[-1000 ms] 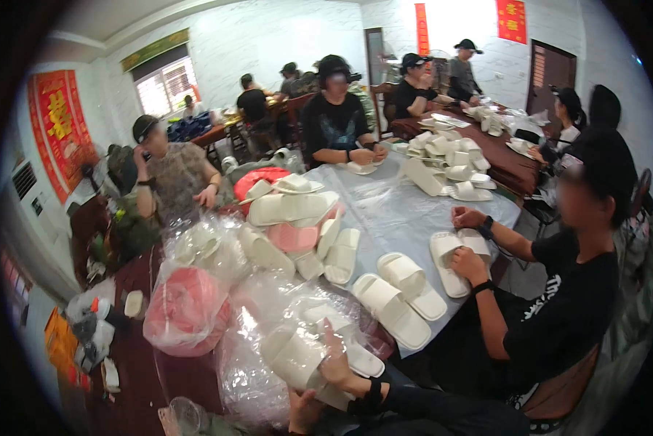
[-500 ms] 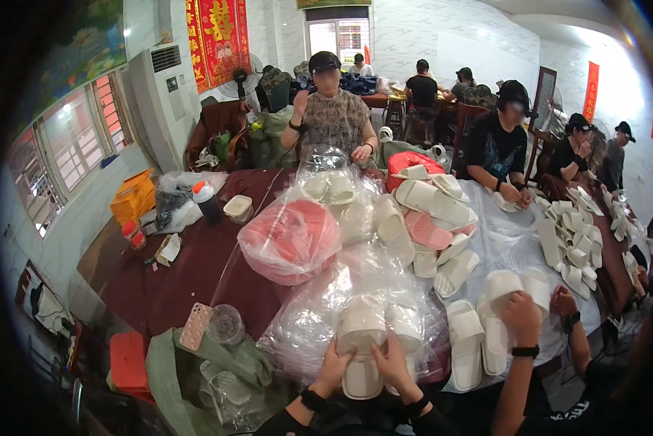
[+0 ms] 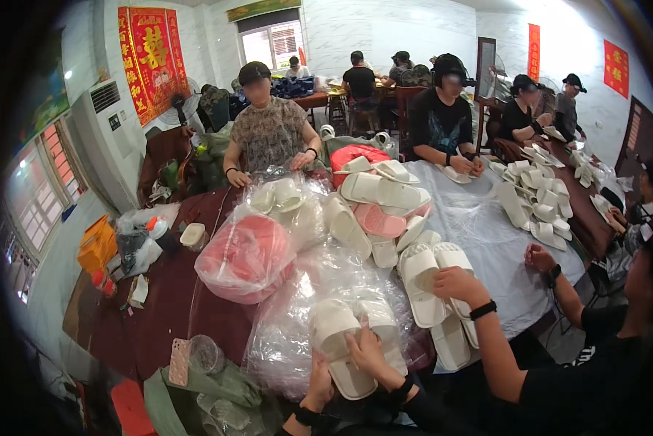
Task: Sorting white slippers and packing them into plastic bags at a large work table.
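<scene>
A pair of white slippers lies side by side at the front of the table, on a heap of clear plastic bags (image 3: 290,349). My left hand (image 3: 319,384) grips the outer edge of the left slipper (image 3: 332,327), fingers partly hidden beneath it. My right hand (image 3: 370,354) is closed on the inner edge of that same slipper, thumb by the strap. Against the back of this hand rests the right slipper (image 3: 382,320), partly covered by it. Both slippers point away from me with their heels toward my body.
A pink bundle in clear plastic (image 3: 245,258) sits beyond the bags. Piled slippers (image 3: 385,196) lie to its right. A co-worker's hand (image 3: 461,285) touches another white pair (image 3: 419,280) at my right. Across the table stands another person (image 3: 268,127). A phone (image 3: 179,362) lies front left.
My view has turned rightward. The slipper in my hands has tilted, and my right hand has shifted on its edge. The neighbour's pair has moved farther away; the person opposite has lowered a raised hand.
</scene>
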Tool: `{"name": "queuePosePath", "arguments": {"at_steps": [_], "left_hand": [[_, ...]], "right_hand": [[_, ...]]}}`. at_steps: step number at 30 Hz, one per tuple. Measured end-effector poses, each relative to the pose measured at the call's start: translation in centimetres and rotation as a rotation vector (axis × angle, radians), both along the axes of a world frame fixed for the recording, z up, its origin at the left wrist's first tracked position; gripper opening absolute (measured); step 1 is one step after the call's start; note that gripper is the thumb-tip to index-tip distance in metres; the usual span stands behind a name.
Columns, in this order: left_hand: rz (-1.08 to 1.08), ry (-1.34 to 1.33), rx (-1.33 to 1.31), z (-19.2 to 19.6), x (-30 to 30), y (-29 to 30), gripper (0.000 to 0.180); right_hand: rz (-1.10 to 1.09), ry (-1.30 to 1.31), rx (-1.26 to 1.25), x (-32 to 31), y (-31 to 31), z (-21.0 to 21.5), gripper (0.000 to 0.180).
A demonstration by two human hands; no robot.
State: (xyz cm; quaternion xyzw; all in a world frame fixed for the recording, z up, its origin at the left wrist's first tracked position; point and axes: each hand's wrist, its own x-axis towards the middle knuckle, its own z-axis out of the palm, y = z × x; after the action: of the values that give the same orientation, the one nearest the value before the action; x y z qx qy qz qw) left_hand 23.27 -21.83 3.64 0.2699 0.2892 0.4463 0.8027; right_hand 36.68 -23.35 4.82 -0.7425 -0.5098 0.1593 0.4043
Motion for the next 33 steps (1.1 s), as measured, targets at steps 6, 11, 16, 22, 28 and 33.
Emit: {"name": "queuePosePath", "arguments": {"at_steps": [6,11,16,22,28,33], "left_hand": [[-0.091,0.291,0.106,1.1,-0.6,1.4,0.049],[-0.078,0.186,0.136,0.4,-1.0,2.0,0.049],[-0.073,0.223,0.279,1.3,-0.5,1.7,0.058],[-0.125,0.194,0.517,1.9,-0.6,2.1,0.060],[-0.177,0.153,0.592,2.7,0.0,1.8,0.065],[-0.148,0.303,0.512,4.3,-0.6,-0.2,0.068]], "right_hand": [[0.297,0.025,0.043,0.8,-4.7,1.9,0.084],[0.577,-0.337,-0.005,0.3,-8.7,3.1,0.080],[0.439,-0.418,0.048,0.3,-8.7,1.3,0.071],[0.261,-0.621,0.013,-0.4,-8.6,1.1,0.070],[0.235,-0.387,0.258,-0.2,-9.1,-0.4,0.063],[0.180,-0.293,0.372,0.3,-9.0,-0.2,0.061]]}}
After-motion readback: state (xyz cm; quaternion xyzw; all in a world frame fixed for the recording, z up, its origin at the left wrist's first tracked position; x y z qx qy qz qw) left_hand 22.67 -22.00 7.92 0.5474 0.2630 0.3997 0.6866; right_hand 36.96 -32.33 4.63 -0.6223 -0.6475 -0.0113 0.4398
